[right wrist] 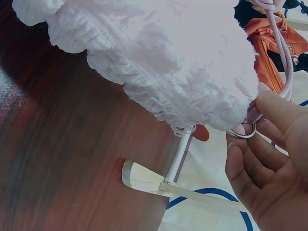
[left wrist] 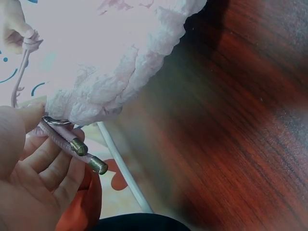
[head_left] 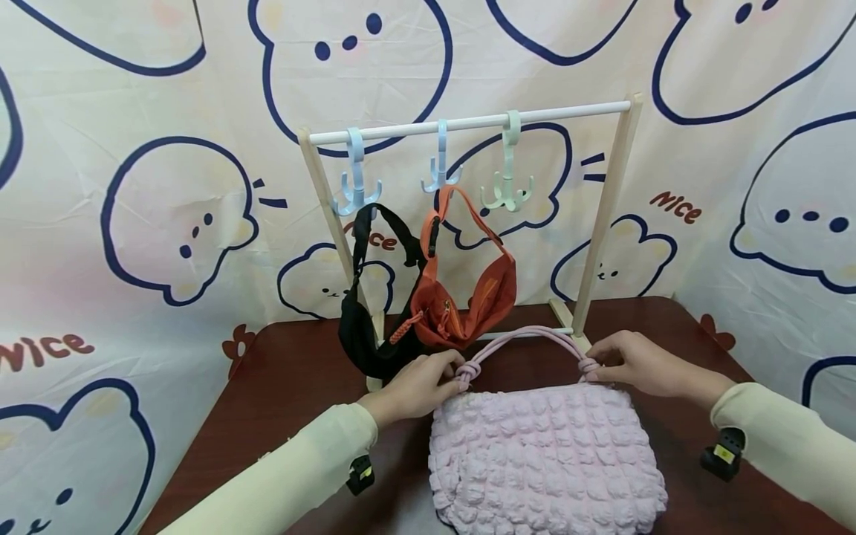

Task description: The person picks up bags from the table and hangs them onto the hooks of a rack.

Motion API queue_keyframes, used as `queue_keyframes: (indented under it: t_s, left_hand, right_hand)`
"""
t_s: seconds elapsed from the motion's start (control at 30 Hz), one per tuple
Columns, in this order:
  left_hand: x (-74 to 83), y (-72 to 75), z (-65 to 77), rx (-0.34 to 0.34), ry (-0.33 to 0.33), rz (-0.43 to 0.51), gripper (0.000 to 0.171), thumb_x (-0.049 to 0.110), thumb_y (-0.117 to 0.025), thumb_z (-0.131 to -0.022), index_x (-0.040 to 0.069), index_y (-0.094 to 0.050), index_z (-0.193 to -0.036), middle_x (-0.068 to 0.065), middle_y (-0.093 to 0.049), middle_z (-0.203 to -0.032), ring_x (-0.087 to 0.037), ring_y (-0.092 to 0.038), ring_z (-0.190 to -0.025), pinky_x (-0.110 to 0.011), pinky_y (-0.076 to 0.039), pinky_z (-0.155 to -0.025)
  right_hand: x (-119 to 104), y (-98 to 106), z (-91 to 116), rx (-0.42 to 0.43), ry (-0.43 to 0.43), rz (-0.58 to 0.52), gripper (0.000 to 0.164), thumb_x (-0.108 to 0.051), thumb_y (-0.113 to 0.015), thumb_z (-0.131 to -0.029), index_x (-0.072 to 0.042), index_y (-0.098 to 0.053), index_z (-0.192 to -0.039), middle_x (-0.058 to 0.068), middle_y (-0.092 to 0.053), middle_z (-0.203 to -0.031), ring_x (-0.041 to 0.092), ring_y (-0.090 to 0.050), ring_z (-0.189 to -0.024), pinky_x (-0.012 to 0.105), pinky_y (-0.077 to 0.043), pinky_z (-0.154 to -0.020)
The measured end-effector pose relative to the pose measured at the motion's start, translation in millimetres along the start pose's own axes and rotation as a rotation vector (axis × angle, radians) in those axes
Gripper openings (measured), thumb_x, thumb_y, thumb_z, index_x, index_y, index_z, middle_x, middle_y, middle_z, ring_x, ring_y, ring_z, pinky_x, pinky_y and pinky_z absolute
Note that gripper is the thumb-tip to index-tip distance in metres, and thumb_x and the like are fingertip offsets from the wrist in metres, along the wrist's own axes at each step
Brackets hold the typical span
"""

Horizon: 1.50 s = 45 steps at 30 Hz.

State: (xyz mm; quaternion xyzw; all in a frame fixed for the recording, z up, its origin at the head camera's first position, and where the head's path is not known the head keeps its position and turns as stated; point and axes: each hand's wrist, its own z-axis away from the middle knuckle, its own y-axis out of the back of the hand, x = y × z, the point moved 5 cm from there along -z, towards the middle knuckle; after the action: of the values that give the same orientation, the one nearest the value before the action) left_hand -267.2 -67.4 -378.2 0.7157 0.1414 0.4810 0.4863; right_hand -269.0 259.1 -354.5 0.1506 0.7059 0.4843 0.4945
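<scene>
A pale pink, puffy quilted handbag (head_left: 545, 461) hangs upright in front of me, its cord handle (head_left: 528, 331) arching above it. My left hand (head_left: 421, 383) pinches the knotted left end of that handle; the left wrist view shows two metal-tipped cord ends (left wrist: 89, 156) lying across its fingers. With thumb and fingers my right hand (head_left: 635, 364) pinches the knot at the right end, beside a metal ring (right wrist: 243, 132) on the bag's corner. Behind the handbag, an orange bag (head_left: 468, 297) and a black bag (head_left: 364, 334) hang from hooks.
A wooden rack with a white rail (head_left: 468, 125) stands at the back of the dark brown table (head_left: 281, 401). Two light blue hooks (head_left: 357, 174) and a pale green hook (head_left: 510, 167) hang on it; the green one carries no bag. A patterned cloth (head_left: 194, 223) covers the walls.
</scene>
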Motion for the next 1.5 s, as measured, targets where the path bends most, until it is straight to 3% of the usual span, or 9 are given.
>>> queue_keyframes:
  t_s: [0.57, 1.5]
  left_hand:
    - [5.3, 7.6, 5.3, 0.043, -0.019, 0.004, 0.029, 0.026, -0.066, -0.099, 0.013, -0.063, -0.125, -0.004, -0.073, -0.104, -0.011, -0.067, -0.089, -0.029, -0.053, -0.074]
    - [16.5, 20.9, 10.2, 0.078, -0.037, 0.014, 0.028, 0.026, -0.065, -0.1, 0.015, -0.063, -0.125, -0.001, -0.073, -0.1, -0.006, -0.062, -0.081, -0.025, -0.05, -0.07]
  right_hand:
    - [-4.9, 6.5, 1.3, 0.04, 0.007, 0.013, 0.025, -0.029, -0.074, -0.092, -0.013, -0.076, -0.11, -0.004, -0.075, -0.099, 0.003, -0.063, -0.081, 0.023, -0.054, -0.071]
    - [-12.1, 17.1, 4.8, 0.091, -0.011, 0.036, 0.024, -0.026, -0.074, -0.092, -0.011, -0.077, -0.111, -0.001, -0.076, -0.103, 0.0, -0.062, -0.082, 0.022, -0.054, -0.071]
